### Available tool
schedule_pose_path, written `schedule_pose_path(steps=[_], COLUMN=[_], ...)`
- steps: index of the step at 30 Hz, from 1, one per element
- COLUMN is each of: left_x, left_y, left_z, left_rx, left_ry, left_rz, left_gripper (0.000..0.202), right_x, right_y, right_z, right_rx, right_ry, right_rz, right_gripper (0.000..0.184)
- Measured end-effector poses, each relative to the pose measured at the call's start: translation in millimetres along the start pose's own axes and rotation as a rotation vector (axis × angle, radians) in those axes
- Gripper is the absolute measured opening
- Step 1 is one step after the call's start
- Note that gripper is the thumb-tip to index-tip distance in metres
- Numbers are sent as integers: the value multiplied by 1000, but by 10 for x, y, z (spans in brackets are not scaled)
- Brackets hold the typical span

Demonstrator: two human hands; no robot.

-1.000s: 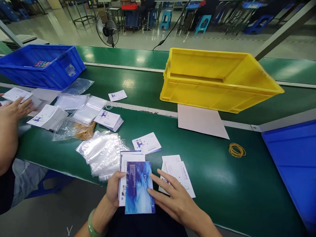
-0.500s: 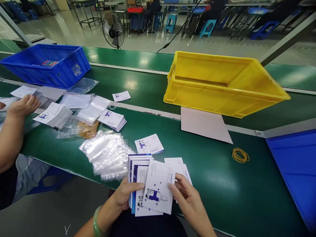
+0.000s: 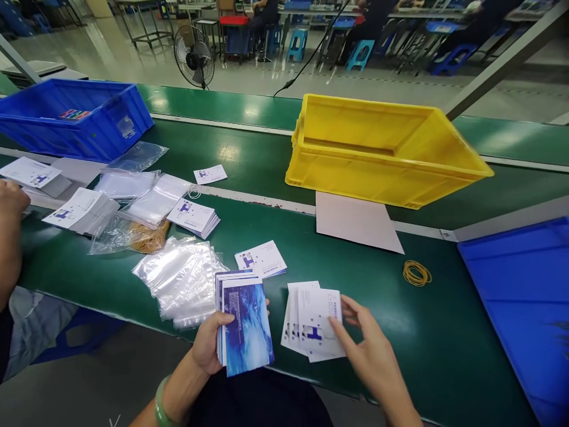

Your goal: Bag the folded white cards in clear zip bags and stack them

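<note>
My left hand grips a stack of printed cards, its top one blue with a cloudy pattern. My right hand pinches the right edge of a white card with a purple bottle picture. That card lies over several similar cards fanned out on the green table. Just beyond my left hand is a small pile of white cards. Clear plastic bags are spread left of the held stack.
A yellow crate stands at the back over a pale sheet. Rubber bands lie at right, near a blue bin. At left are another blue crate, a card stack, bagged rubber bands and a co-worker's hand.
My right hand has carried a white card from the held stack right onto the table pile. A blue card now tops the stack in my left hand. The view has shifted slightly.
</note>
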State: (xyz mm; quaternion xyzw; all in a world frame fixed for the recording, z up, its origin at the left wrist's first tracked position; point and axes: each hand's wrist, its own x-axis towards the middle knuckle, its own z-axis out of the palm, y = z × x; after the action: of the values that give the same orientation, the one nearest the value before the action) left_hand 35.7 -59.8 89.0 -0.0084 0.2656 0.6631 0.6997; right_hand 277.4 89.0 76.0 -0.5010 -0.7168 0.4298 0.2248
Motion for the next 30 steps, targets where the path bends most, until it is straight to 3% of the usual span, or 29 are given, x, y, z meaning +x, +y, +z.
schedule_pose_path(steps=[2,5,7,9,12,15,18,20,22,25,30], left_x=[6,8,11,18,25,21,10,3,0,4,31], left_y=[-21,-98,-131,-127,-83,-74,-127,-171,-202,-201,-81], left_z=[-8,0,21,39,34,10,24,62,104,131,93], left_rx=[31,73,88,92,60,53,117,157,189,187,68], left_ry=[79,190,199,165,61,52,150,152,115,80,-6], left_rz=[-22,-50,-41,-18,-14,-27,-45,-77,-99,-104,-119], left_gripper=[48,40,39,40,50,54,42,39,41,39,42], right_x=[-24,-112,-171,-223,-291,-300,-218,-154,-119,-117,-20], right_y=[-11,-143,-227,-268,-296,-386,-508,-549,-541,-449,-153], right_z=[103,239,237,164,41,60,221,335,396,330,-9], right_rx=[-252,-348,-315,-201,107,341,469,566,644,709,667], right_ry=[79,-79,-176,-234,-206,-109,-276,-413,-464,-440,-326], right_rz=[-373,-873,-1034,-1054,-794,-293,68,172,224,292,414], right_gripper=[50,40,39,38,28,20,28,34,35,32,42])
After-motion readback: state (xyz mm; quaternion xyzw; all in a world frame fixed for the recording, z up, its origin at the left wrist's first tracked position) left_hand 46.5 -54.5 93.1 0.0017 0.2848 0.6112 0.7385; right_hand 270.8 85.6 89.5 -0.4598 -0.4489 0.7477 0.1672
